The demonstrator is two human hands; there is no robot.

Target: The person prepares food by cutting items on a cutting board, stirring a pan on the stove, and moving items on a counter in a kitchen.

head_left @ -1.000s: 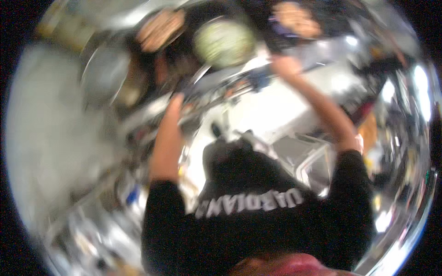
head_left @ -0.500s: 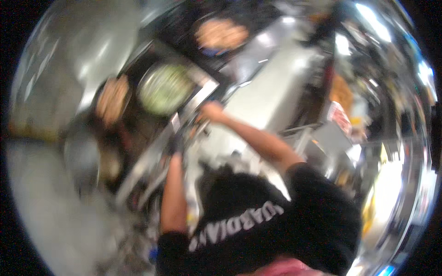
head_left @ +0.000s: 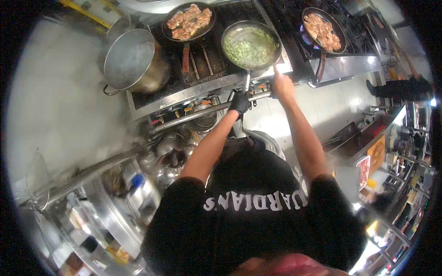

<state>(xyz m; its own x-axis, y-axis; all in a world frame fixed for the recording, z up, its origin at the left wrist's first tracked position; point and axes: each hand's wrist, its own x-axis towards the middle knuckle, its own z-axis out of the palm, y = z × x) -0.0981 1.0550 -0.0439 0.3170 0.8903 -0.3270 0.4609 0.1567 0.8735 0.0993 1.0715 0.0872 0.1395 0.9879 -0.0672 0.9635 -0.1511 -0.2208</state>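
Note:
My left hand [head_left: 240, 103], in a black glove, is closed around the metal handle [head_left: 247, 82] of a frying pan at the stove's front edge. That frying pan [head_left: 224, 46] sits on the stovetop with chopped green food [head_left: 250, 47] spread in it. My bare right hand [head_left: 282, 87] is to the right of the handle, over the stove's front edge. Its index finger points forward, close to the pan's near right rim. The other fingers look curled, and what they may hold is hidden.
Left of my pan, another frying pan [head_left: 186, 20] holds browned meat pieces, beside a large steaming pot [head_left: 131, 60]. A third pan [head_left: 323, 31] of meat sits over a blue flame at right. A front rail [head_left: 193, 115] runs below the knobs. Another person [head_left: 400, 87] is far right.
The view has turned and sharpened from a heavy blur. Both hands stay near the pan of green food, the left still at its handle.

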